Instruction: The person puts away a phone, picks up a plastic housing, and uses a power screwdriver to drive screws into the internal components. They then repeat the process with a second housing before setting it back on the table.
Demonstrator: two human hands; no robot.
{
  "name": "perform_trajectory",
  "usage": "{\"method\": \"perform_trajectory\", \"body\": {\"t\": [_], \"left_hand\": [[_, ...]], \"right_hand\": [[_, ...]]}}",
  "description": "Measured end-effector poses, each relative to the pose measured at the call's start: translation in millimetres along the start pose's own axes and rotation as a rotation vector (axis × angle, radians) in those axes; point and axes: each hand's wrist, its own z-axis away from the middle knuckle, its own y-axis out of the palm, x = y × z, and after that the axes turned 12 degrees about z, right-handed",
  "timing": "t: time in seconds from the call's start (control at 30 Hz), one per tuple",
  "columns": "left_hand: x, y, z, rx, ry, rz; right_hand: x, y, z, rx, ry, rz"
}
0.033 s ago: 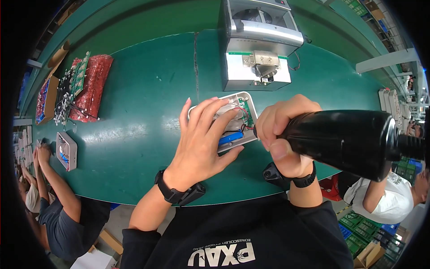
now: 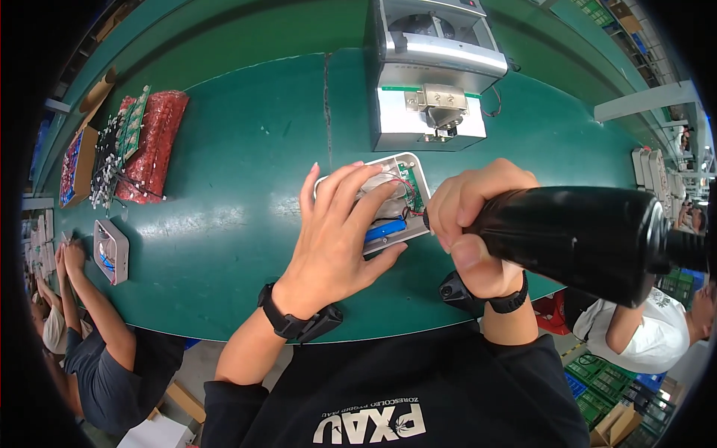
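Note:
A pale grey plastic housing (image 2: 423, 183) lies open side up on the table in front of me. Inside it are a blue cylindrical battery (image 2: 386, 230), a green circuit board (image 2: 405, 174) and thin red and black wires. Spread over its left part, my left hand (image 2: 328, 231) holds it, with the thumb by the near edge. My right hand (image 2: 478, 224) is wrapped round a black electric screwdriver (image 2: 567, 239), its front end by the housing's right edge. Fingers hide most of the tip and whatever it touches.
A grey machine with a metal bracket (image 2: 444, 104) stands beyond the housing. Red bubble wrap (image 2: 160, 142), wired boards and a cardboard box (image 2: 80, 164) lie at far left. Another housing (image 2: 110, 252) sits near a co-worker's hands (image 2: 71, 257). More housings (image 2: 648, 168) are stacked at right.
The rear end of the screwdriver has dipped very slightly. My left hand and the housing stay in place.

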Motion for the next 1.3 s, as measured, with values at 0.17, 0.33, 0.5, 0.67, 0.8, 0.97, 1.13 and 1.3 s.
{"method": "perform_trajectory", "body": {"t": [0.17,0.33,0.5,0.67,0.8,0.97,1.13,1.3], "left_hand": [[-0.2,-2.0,-3.0,0.026,-0.015,0.024],[0.9,-1.7,-2.9,0.023,-0.015,0.034],[-0.1,-1.3,-3.2,0.028,-0.019,0.014],[-0.2,1.2,-3.7,-0.002,-0.038,0.001],[3.6,5.4,-2.7,-0.004,-0.011,-0.031],[1.0,5.0,-2.8,0.004,-0.004,-0.017],[0.9,4.9,-3.5,0.012,-0.006,-0.047],[0.4,3.3,-3.1,0.012,-0.007,-0.047]], "right_hand": [[5.8,-7.0,-4.5,0.060,0.035,0.025],[2.2,-2.8,-4.3,0.052,0.084,-0.002],[-7.8,14.2,1.7,-0.222,0.094,-0.232],[-11.1,13.9,0.1,-0.236,0.052,-0.135],[-3.7,16.0,0.1,-0.183,0.057,0.099],[-8.4,23.7,-2.6,-0.275,-0.002,-0.089],[-11.4,27.2,-2.2,-0.314,-0.026,-0.241],[-10.0,29.8,-3.9,-0.314,-0.033,-0.307]]}}
